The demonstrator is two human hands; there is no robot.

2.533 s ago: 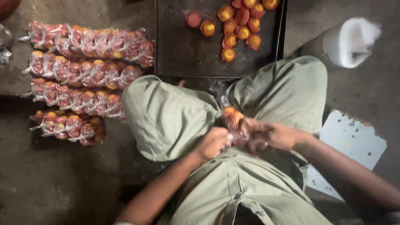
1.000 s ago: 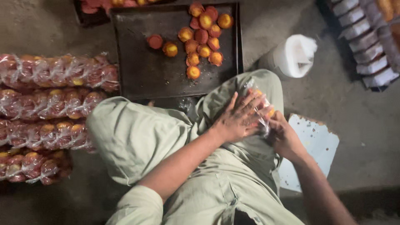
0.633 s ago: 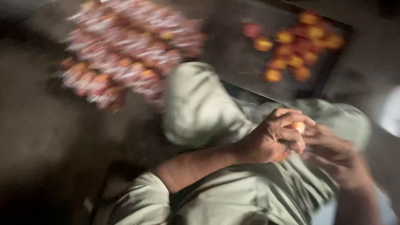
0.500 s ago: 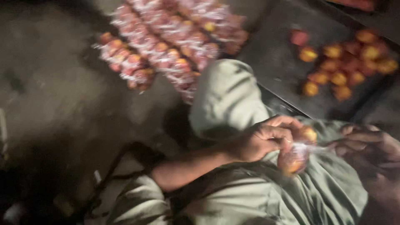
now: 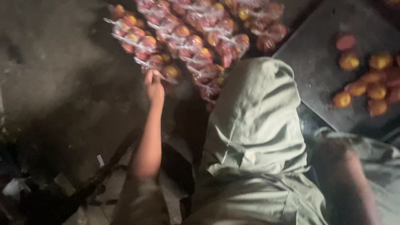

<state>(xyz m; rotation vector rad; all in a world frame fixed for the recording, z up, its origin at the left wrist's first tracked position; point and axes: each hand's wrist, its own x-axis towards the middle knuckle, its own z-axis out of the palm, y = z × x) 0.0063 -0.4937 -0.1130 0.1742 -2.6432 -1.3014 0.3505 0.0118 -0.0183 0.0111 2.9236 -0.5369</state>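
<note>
Left hand [image 5: 153, 85] stretched to near end of packed fruit rows [image 5: 196, 39], fingers closed on clear bagged pack [image 5: 164, 71]. Right hand out of view. Pack best laid flush beside last row, ends aligned. Loose fruit left on dark tray [image 5: 316, 62] right of rows.

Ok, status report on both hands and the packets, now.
Left hand closed on a bagged packet at the pile's near edge. Right hand out of view. Loose sweets on the dark tray. Nothing in the way.

Fruit packs [image 5: 196, 37] in glossy clear plastic wrap, tray [image 5: 316, 71] dark matt metal, trousers [image 5: 254, 125] matt green cloth, floor [image 5: 54, 75] rough concrete.
</note>
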